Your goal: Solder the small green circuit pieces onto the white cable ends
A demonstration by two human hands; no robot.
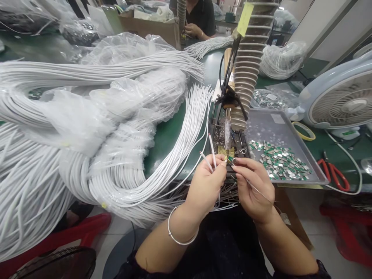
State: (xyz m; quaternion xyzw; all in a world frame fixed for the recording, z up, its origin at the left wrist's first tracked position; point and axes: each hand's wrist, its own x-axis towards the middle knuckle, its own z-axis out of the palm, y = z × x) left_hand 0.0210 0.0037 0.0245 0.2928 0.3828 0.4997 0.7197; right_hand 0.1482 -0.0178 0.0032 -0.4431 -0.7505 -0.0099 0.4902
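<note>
My left hand (pixel 207 182) is closed around white cables (pixel 212 150), whose ends stick up past the fingers. Its fingertips meet those of my right hand (pixel 254 186) under the tip of a soldering iron (pixel 228 131) fixed upright in a stand. Between the fingers of my right hand are a small green circuit board (pixel 231 159) and a thin strand of wire (pixel 258 192) that trails back over the palm, probably solder. Exactly where cable, board and iron tip touch is too small to make out.
Bundled white cables (pixel 174 155) cover the left. A grey tray (pixel 316 170) of small boards (pixel 285 162) lies right, beside red-handled scissors (pixel 334 174) and a fan (pixel 348 97). A ribbed hose (pixel 247 69) hangs over the iron. Another person (pixel 200 19) sits across.
</note>
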